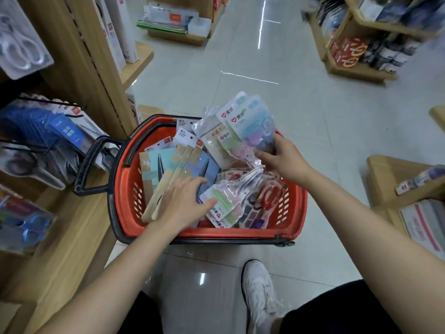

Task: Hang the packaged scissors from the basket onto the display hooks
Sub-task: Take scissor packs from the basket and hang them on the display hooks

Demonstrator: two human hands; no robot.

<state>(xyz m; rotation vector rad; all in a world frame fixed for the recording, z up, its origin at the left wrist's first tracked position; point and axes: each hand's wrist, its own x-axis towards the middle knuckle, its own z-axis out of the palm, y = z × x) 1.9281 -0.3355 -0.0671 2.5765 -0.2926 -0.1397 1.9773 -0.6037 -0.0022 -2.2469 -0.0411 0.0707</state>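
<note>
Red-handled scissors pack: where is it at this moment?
Head view: the red-handled scissors pack lies inside the red basket near its right wall, below the right hand holding a bundle of clear packs, and right of the left hand.

Tiled floor [301, 104]: pale, glossy, streaked with light | centre: red basket [240, 233] with black handles, full of packaged scissors [168, 165] | 6 o'clock: white shoe [258, 292] | 9 o'clock: near shelf unit [79, 232], wooden | 12 o'clock: far shelf unit [175, 38] | 2 o'clock: right shelf unit [356, 69]
</note>
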